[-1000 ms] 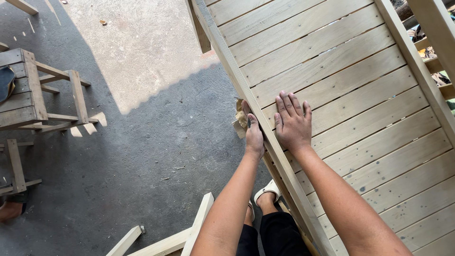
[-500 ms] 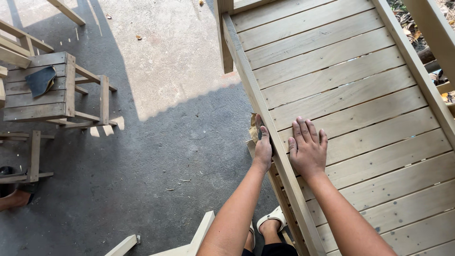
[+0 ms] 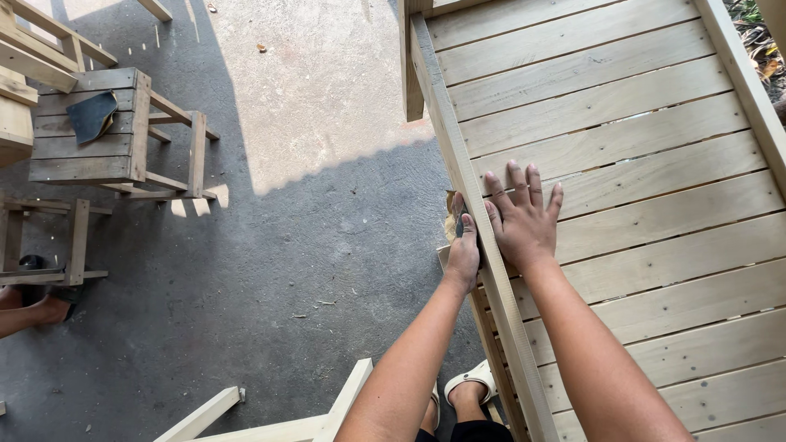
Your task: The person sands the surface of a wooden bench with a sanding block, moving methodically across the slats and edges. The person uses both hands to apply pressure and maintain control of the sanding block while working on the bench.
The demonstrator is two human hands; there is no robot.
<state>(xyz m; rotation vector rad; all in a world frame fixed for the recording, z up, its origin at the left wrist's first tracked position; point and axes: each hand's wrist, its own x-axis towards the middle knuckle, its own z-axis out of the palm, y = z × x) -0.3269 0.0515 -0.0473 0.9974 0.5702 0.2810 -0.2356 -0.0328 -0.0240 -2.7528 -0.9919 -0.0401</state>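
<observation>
pale wood slats (image 3: 622, 106), grey concrete floor (image 3: 246, 286)

- The sandpaper (image 3: 453, 223) is mostly hidden under the left hand (image 3: 463, 250); only a tan scrap and a dark edge show.
- The slatted wooden frame (image 3: 622, 147) runs off the top, right and bottom edges.
- The person's feet in pale sandals (image 3: 468, 383) are partly hidden behind the forearm.
- Another person's foot (image 3: 33, 304) is cut by the left edge.
</observation>
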